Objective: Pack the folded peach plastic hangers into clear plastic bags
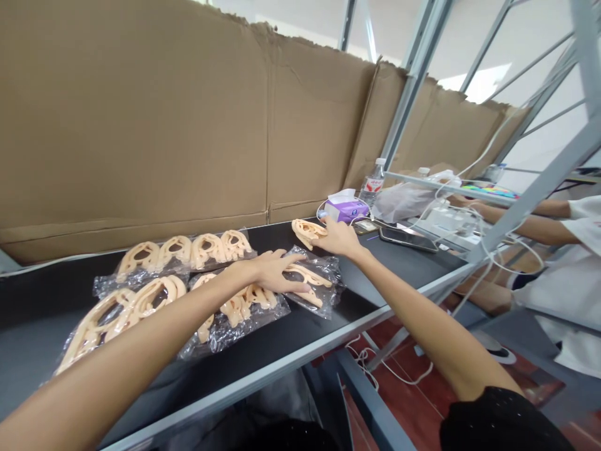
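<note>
My right hand point(342, 238) grips the edge of a peach-coloured openwork piece point(306, 232) near the back of the black table. My left hand point(275, 273) is open, thumb and fingers spread, over a clear plastic bag with similar peach pieces point(307, 277). Whether its fingertips touch the bag I cannot tell. More bagged peach pieces point(244, 305) lie beneath and beside my left wrist. At the left, large looped peach pieces point(153, 299) rest in plastic, partly hidden by my left forearm. Behind them is a row of several arched peach pieces point(206, 248) in clear wrap.
A cardboard wall point(188, 125) stands along the table's back. Toward the right are a purple tissue pack point(346, 210), a water bottle point(374, 181), a phone point(407, 238) and white cables. A metal rail point(319, 351) edges the table. Another person's arms point(521, 222) are at the far right.
</note>
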{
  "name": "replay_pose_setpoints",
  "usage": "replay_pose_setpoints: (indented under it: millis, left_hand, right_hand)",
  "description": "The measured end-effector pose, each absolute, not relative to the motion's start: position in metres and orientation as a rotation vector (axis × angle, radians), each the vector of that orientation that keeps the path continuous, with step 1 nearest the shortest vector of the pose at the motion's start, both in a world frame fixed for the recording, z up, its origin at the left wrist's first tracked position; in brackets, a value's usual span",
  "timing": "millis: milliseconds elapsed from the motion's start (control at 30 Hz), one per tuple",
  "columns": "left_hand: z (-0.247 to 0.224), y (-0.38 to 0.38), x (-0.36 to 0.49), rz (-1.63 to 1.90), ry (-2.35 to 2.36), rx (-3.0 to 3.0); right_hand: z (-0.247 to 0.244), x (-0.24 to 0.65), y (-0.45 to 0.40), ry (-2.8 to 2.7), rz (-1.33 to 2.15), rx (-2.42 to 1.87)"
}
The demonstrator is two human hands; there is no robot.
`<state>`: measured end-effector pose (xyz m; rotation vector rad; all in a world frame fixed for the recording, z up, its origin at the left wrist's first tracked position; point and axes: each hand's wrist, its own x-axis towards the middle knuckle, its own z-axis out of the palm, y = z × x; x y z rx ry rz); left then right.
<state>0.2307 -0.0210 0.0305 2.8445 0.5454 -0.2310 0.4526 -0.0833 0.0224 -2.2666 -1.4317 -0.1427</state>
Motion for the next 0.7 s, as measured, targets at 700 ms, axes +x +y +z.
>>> replay_pose_setpoints:
  millis: [700]
  left_hand:
    - [0.042, -0.014, 0.238, -0.271, 0.615, 2.622]
  right_hand:
    - [-0.005, 0.418, -0.255, -1.388, 0.216, -1.848]
